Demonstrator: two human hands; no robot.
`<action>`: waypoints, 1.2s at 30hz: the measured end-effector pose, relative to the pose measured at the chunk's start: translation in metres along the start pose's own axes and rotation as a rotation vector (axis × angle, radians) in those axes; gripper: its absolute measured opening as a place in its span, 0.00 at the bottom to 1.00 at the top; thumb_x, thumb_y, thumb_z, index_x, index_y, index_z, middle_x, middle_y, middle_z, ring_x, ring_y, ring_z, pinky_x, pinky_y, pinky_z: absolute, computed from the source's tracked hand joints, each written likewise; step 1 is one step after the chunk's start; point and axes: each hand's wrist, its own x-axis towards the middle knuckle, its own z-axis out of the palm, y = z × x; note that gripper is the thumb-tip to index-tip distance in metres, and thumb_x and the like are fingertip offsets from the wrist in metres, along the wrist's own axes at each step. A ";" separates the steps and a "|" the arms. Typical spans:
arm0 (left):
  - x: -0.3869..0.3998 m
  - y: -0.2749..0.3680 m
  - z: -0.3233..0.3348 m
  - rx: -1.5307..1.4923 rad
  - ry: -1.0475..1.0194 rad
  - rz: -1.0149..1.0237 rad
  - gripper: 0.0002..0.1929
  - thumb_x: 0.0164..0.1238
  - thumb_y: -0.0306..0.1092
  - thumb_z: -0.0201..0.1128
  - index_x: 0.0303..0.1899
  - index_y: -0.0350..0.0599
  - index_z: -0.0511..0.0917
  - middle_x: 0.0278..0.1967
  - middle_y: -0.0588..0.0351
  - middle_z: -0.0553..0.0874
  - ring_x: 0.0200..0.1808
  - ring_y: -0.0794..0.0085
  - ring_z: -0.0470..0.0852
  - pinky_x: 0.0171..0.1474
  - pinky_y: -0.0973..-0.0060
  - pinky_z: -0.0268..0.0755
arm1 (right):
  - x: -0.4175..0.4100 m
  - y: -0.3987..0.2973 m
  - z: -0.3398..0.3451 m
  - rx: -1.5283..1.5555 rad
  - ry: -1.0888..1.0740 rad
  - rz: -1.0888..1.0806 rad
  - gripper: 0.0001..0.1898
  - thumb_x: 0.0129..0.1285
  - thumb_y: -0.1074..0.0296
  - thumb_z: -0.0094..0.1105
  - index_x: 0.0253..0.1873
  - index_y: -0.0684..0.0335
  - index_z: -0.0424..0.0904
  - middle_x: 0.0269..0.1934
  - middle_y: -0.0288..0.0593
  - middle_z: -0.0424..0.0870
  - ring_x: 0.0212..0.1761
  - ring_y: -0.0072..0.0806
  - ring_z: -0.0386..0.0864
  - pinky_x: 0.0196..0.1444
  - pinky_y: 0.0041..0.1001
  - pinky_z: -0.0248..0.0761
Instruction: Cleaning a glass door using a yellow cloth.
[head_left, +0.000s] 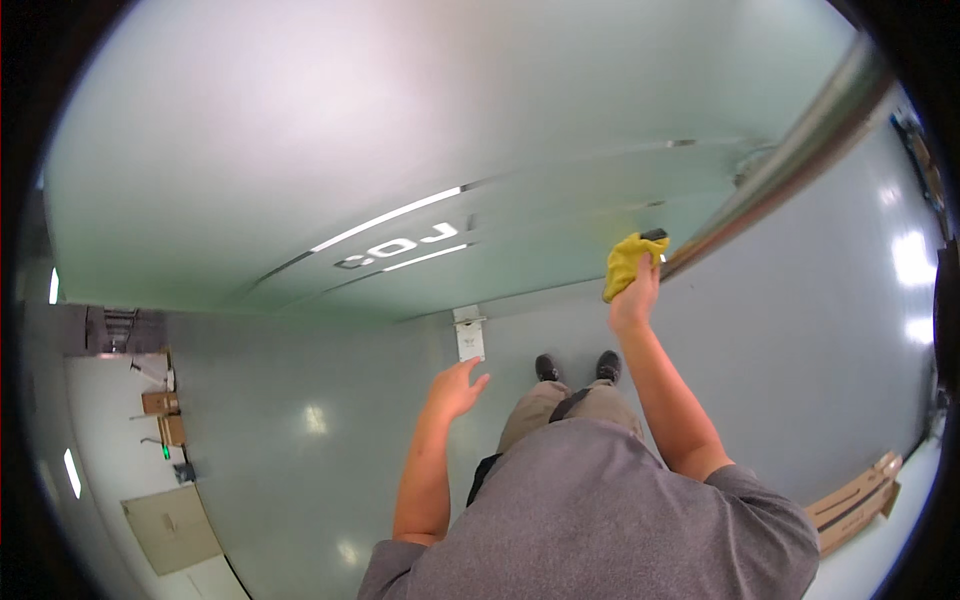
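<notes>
A large frosted glass door panel (225, 150) rises before me, with clear stripes and cut-out characters across it. My right hand (637, 296) grips a crumpled yellow cloth (624, 262), whose upper end shows a dark patch. The cloth is at the panel's right-hand side, beside the lower end of a long metal tube handle (780, 157); whether it touches the glass or the tube I cannot tell. Lower and to the left, my left hand (454, 390) hangs in the air over the floor, holding nothing, its fingers apart.
A white plate (470, 341) sits on the grey floor (300, 487) by the panel's bottom edge. Cardboard boxes (171, 429) stand along the left wall, near a beige door (172, 529). Another flat cardboard box (855, 506) lies at lower right. My shoes (547, 367) are below me.
</notes>
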 end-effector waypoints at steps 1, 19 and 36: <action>-0.002 -0.020 0.001 0.005 0.015 -0.035 0.26 0.66 0.49 0.56 0.62 0.48 0.70 0.58 0.48 0.77 0.57 0.56 0.76 0.59 0.64 0.67 | 0.000 0.001 0.007 0.012 0.053 -0.019 0.22 0.71 0.56 0.48 0.65 0.59 0.64 0.54 0.35 0.73 0.51 0.25 0.73 0.52 0.24 0.66; 0.021 -0.270 -0.210 -0.798 1.293 -0.005 0.34 0.75 0.55 0.39 0.65 0.28 0.57 0.63 0.37 0.66 0.64 0.53 0.67 0.66 0.63 0.59 | -0.125 0.138 0.150 -0.942 0.068 -1.026 0.24 0.70 0.66 0.41 0.68 0.69 0.59 0.71 0.55 0.53 0.75 0.50 0.45 0.73 0.39 0.41; 0.012 -0.283 -0.261 -0.907 1.207 -0.143 0.38 0.73 0.58 0.44 0.68 0.29 0.51 0.66 0.39 0.62 0.65 0.56 0.65 0.67 0.64 0.54 | 0.080 -0.036 0.107 -0.461 0.570 -1.281 0.22 0.71 0.60 0.44 0.62 0.70 0.68 0.63 0.54 0.68 0.67 0.43 0.62 0.70 0.36 0.48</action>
